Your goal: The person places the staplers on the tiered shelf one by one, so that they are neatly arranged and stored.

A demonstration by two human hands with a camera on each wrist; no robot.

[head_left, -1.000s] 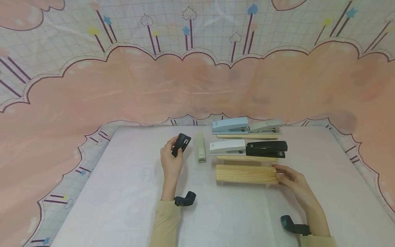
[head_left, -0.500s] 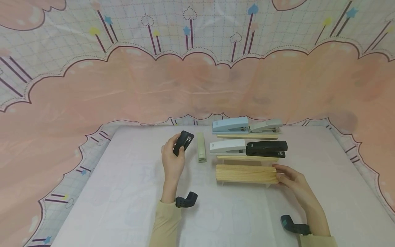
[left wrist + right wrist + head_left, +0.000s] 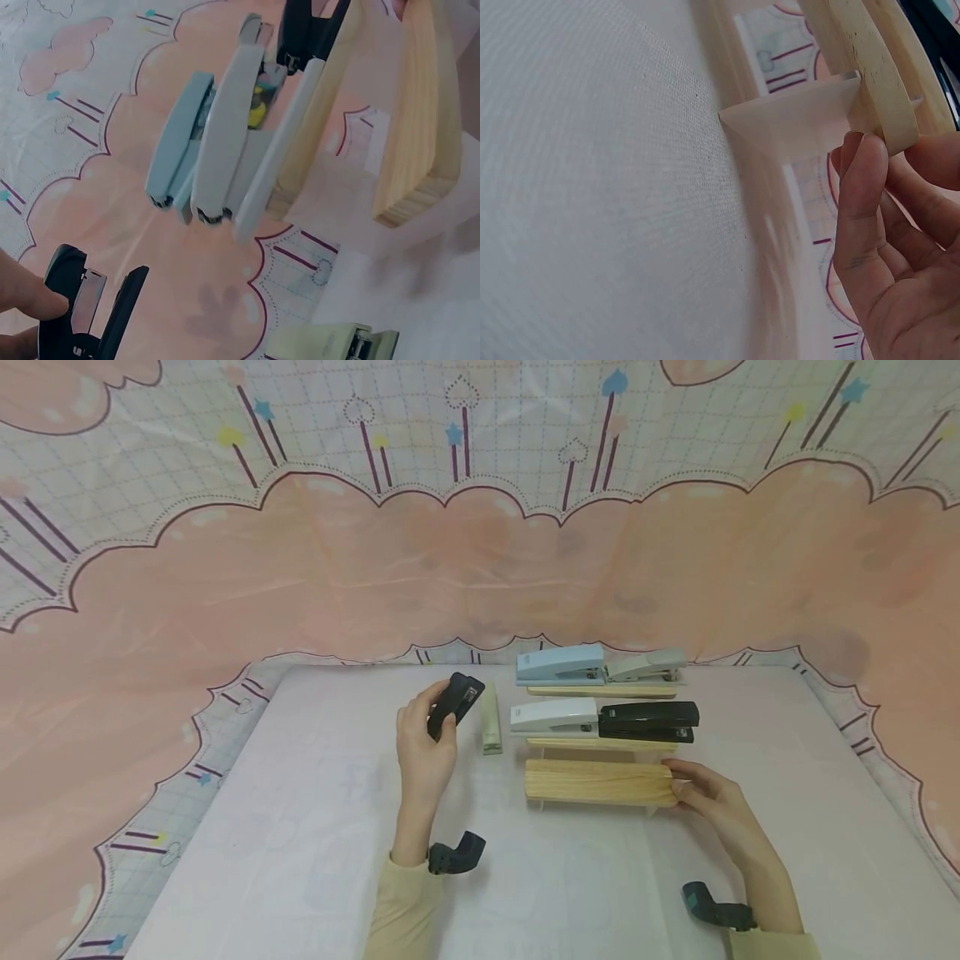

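Observation:
In the head view my left hand (image 3: 426, 750) grips a small black stapler (image 3: 455, 704) above the table, tilted with its far end to the right. The left wrist view shows this black stapler (image 3: 90, 304) pinched by thumb and finger, its jaws apart. Just right of it a pale green stapler (image 3: 491, 720) lies lengthwise on the table. My right hand (image 3: 723, 810) pinches the right end of the bare front wooden shelf (image 3: 600, 782) of a tiered stand. From the right wrist view, fingers and thumb close on that shelf's end (image 3: 889, 90), beside a translucent support.
On the middle tier sit a white stapler (image 3: 553, 718) and a larger black stapler (image 3: 648, 722). A light blue stapler (image 3: 559, 665) and a grey-green one (image 3: 645, 666) occupy the back tier. The white table (image 3: 300, 827) meets a patterned backdrop cloth behind.
My left hand, with the black stapler, has moved a little right and slightly away, so the stapler comes nearer to the green one. My right hand keeps its place on the shelf.

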